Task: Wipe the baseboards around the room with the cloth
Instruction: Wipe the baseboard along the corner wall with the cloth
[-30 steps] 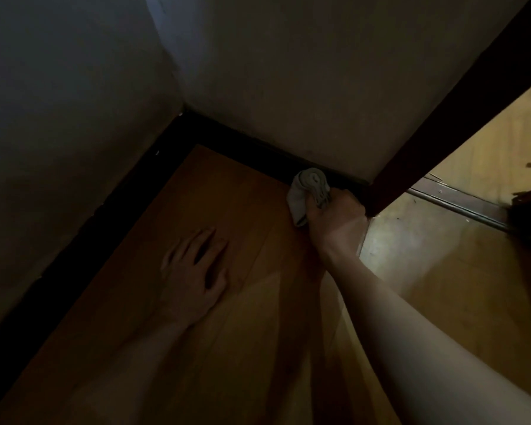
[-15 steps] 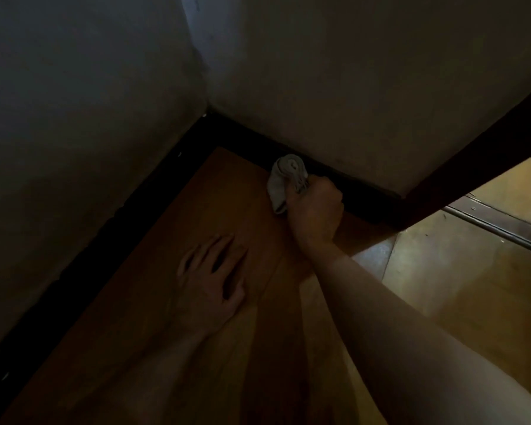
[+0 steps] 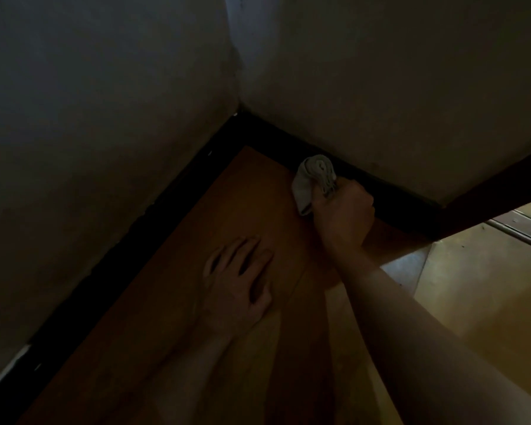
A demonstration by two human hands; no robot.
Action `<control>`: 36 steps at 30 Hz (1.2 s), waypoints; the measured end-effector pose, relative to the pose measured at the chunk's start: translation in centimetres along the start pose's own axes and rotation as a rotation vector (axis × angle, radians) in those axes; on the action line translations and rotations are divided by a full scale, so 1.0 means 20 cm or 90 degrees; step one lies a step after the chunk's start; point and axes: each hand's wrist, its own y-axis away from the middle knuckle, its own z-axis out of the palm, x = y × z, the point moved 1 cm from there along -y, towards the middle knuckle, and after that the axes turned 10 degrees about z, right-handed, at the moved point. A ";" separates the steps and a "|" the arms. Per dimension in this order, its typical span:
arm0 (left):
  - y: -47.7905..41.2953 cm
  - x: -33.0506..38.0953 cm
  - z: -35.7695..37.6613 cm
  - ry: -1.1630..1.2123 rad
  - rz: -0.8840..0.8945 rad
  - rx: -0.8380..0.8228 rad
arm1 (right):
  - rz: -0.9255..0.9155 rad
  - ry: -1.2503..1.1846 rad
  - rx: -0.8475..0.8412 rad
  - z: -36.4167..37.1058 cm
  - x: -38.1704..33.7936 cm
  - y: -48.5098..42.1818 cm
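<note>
Nearest the camera, two bare forearms reach out over the wooden floor (image 3: 252,191). The left hand (image 3: 238,280) lies flat on the boards, palm down, fingers straight and slightly spread, holding nothing. Beyond it and to the right, the right hand (image 3: 344,216) is a fist curled round a bunched pale cloth (image 3: 314,179), which sticks out past the thumb side and touches the dark baseboard (image 3: 393,204) under the far wall (image 3: 380,87). Farther left, that baseboard meets another in the corner. At right, a dark door frame (image 3: 497,194) rises beside a metal threshold strip (image 3: 518,234).
</note>
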 end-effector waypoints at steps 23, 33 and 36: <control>0.01 0.00 0.01 -0.006 -0.002 -0.007 | -0.019 0.091 0.016 -0.24 0.29 -0.04; 0.01 0.00 0.02 -0.015 0.000 -0.007 | -0.043 0.087 0.023 -0.19 0.25 -0.05; 0.01 0.00 0.02 -0.011 0.003 -0.002 | -0.071 0.070 0.011 -0.11 0.14 -0.04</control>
